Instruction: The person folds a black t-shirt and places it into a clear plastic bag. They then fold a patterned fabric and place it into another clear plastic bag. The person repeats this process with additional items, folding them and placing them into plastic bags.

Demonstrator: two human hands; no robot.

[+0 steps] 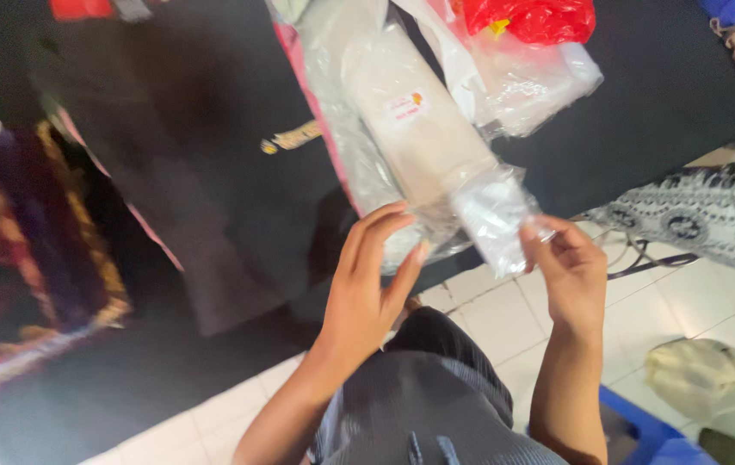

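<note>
Fingertips first: the right hand (570, 267) has its thumb and forefinger pinched shut on the loose end of a clear plastic bag (492, 220), right at the bag's lower corner; the rest of those fingers are curled in loosely; the left hand (372, 280) is much more open, fingers spread and pressed flat up against the underside of the same bag, thumb out to the side, so it's more cupping and steadying than gripping; inside the bag there's a folded pale cloth (423, 129) with a small sticker on it, and the whole package slants up and away from the hands towards the top of the view; it sits over a black garment (195, 129) spread out behind it; a red plastic bag (531, 19) lies further up near the top edge; lower down there's white floor tile (505, 319), a patterned grey fabric (712, 215) off to the right, and a blue stool (651, 430) by the person's knee.
</note>
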